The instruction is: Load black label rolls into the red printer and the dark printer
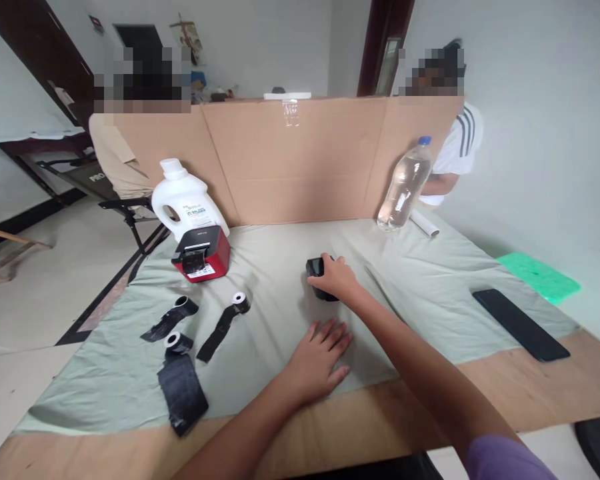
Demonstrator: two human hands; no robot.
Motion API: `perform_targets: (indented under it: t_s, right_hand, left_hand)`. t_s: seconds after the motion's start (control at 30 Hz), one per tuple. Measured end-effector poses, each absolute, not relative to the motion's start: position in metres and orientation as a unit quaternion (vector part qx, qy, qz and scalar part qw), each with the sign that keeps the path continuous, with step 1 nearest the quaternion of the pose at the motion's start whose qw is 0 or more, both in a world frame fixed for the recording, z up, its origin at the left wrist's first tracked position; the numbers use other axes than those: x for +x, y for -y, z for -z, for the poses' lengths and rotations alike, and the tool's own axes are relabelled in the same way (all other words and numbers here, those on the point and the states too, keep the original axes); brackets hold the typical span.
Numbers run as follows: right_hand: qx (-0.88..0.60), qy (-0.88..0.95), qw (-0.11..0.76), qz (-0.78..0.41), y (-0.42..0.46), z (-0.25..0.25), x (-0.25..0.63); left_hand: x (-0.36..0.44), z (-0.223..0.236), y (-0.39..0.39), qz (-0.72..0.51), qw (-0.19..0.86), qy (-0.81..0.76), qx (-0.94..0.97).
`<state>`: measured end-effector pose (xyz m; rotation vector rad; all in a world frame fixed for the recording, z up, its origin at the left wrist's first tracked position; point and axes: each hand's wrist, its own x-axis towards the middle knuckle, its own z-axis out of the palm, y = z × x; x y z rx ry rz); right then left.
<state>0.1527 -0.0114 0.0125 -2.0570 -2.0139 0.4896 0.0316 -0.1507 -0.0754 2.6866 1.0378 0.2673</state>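
Near the middle of the cloth-covered table, my right hand (334, 275) is closed over a small black boxy device (316, 268) from its right side. A glossy panel shows on the device's top; the rest lies under my fingers. My left hand (321, 359) rests flat on the pale green cloth (275, 267), fingers spread, holding nothing, a little nearer to me than the device. To the left stands a red and black label printer (205, 255). In front of it lie partly unrolled black rolls: one (240, 303), another (184, 307), and a third (176, 341).
Behind the printer stands a white detergent jug (187, 200). A cardboard screen (295, 167) closes off the back, with a water bottle (405, 187) and a white tube (424, 223) at right. A black phone (521, 324) lies front right. Two people sit beyond the screen.
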Motion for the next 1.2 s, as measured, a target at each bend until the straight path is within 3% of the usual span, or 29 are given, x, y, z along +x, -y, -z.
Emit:
perform_targets:
  t_s: [0.37,0.5,0.67,0.77,0.87,1.0,1.2]
  right_hand:
    - [-0.731,0.655,0.148,-0.121,0.026,0.006,0.128]
    - [-0.723,0.652,0.157,-0.168,0.019,0.01,0.144]
    - [-0.617,0.689,0.278,-0.26,-0.013,0.03,0.189]
    - [-0.563,0.685,0.372,-0.274,-0.027,0.054,0.204]
    - [-0.544,0.673,0.421,-0.272,-0.029,0.074,0.206]
    - [-0.528,0.688,0.431,-0.249,-0.024,0.08,0.205]
    - [-0.525,0.699,0.422,-0.241,-0.024,0.079,0.206]
  left_hand:
    - [0.032,0.074,0.151,-0.114,0.164,-0.358,0.912]
    - [0.032,0.072,0.152,-0.116,0.172,-0.356,0.911]
    - [0.027,0.066,0.151,-0.119,0.202,-0.344,0.909]
    - [0.021,0.057,0.145,-0.168,0.27,-0.356,0.879]
    - [0.011,0.045,0.125,-0.289,0.346,-0.464,0.763]
    - [-0.001,0.041,0.072,-0.375,0.308,-0.58,0.655]
    - [0.002,0.068,0.024,-0.395,0.29,-0.579,0.651]
